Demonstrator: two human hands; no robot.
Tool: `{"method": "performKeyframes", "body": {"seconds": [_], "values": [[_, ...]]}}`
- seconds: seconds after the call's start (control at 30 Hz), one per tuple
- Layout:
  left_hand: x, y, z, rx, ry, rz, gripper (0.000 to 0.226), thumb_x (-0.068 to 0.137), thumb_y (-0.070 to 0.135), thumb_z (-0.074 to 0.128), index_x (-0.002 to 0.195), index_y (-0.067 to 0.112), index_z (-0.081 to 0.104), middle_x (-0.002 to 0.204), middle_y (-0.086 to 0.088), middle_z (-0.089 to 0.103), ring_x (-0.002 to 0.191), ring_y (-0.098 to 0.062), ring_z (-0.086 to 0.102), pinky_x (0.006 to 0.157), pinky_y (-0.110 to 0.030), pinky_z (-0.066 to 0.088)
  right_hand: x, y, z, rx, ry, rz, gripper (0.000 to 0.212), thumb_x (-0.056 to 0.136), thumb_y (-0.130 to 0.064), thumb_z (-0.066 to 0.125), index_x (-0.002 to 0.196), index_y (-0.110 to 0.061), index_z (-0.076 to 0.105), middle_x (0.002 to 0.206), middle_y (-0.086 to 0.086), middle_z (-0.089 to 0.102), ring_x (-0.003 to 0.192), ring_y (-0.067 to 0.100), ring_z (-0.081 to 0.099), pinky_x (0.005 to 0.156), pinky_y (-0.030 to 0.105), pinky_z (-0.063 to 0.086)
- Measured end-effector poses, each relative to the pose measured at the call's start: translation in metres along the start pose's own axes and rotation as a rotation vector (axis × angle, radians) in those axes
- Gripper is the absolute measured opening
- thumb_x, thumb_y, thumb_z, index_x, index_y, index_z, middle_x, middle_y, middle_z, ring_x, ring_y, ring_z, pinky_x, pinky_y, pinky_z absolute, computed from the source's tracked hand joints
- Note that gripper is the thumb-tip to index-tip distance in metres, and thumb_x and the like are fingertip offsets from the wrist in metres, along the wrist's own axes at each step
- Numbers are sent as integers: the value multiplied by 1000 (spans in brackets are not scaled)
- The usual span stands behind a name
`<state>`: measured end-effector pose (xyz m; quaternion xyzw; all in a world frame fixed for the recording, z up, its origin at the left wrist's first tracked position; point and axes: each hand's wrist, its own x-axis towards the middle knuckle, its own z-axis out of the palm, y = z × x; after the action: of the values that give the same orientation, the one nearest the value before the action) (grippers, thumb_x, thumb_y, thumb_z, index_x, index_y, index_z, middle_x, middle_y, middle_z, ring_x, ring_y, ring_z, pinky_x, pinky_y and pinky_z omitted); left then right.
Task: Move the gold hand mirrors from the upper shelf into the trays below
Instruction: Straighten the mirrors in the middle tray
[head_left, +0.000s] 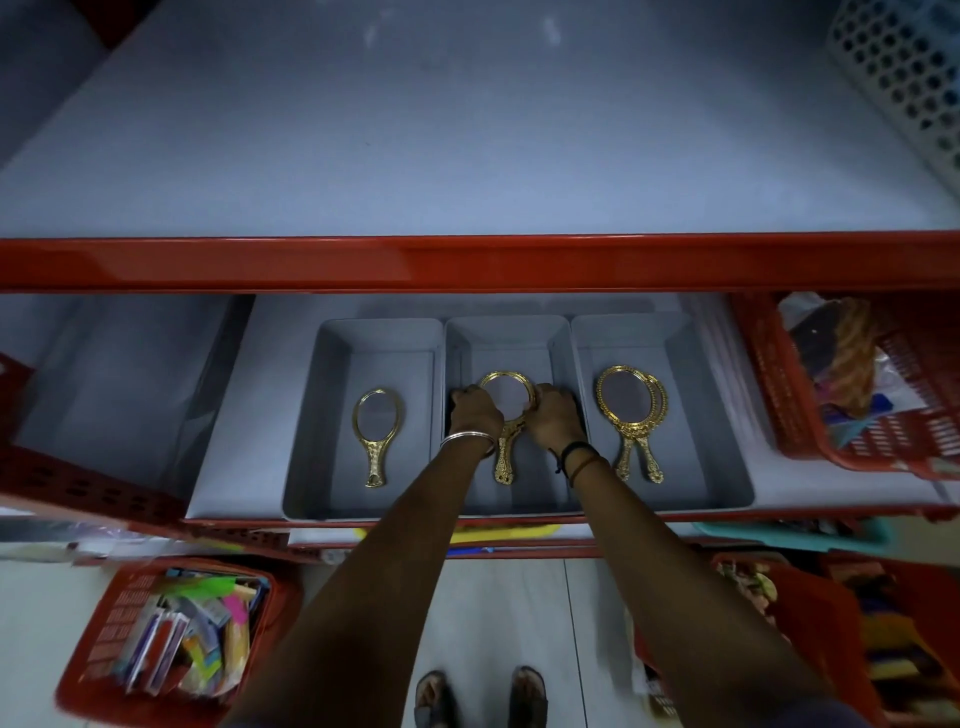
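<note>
Gripping the round-framed gold hand mirror (506, 410) by its rim, the left hand (475, 413) and right hand (556, 415) pinch it inside the middle grey rectangular plastic tray (506, 332), no legible writing visible.

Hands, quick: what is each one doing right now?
Left hand: closed on the left rim of the gold mirror in the middle tray.
Right hand: closed on that mirror's right rim.

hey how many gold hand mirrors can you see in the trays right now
4 at least: one in the left tray, one in the middle tray between both hands, two overlapping in the right tray. More could hide underneath.
</note>
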<state>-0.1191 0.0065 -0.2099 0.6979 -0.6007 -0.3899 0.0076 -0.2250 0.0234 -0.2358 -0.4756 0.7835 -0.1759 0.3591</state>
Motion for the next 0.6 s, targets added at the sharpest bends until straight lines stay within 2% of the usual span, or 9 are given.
{"method": "performKeyframes", "body": {"seconds": [0.3,0.47,0.6], "values": [[-1,1,7,11,55,-13,44,92,-1,45,136,-7,39,140,-25,35,120,-36,53,100,-35,45,1,3,4,-67,66,-45,32,90,1,44,119,0,57,124,24,55,109,37,57,90,34,49],[-2,-1,11,-3,71,-18,44,90,-2,48,133,-7,42,137,-25,39,118,-34,53,97,-34,47,5,5,6,-37,65,-43,28,88,3,44,109,1,62,116,24,61,101,35,61,82,31,49],[-3,-3,15,-9,77,-13,42,90,-1,49,131,-8,43,135,-25,44,121,-31,48,97,-32,46,5,6,7,-19,79,-47,34,88,7,39,114,0,61,118,22,61,106,34,60,89,33,50]]}}
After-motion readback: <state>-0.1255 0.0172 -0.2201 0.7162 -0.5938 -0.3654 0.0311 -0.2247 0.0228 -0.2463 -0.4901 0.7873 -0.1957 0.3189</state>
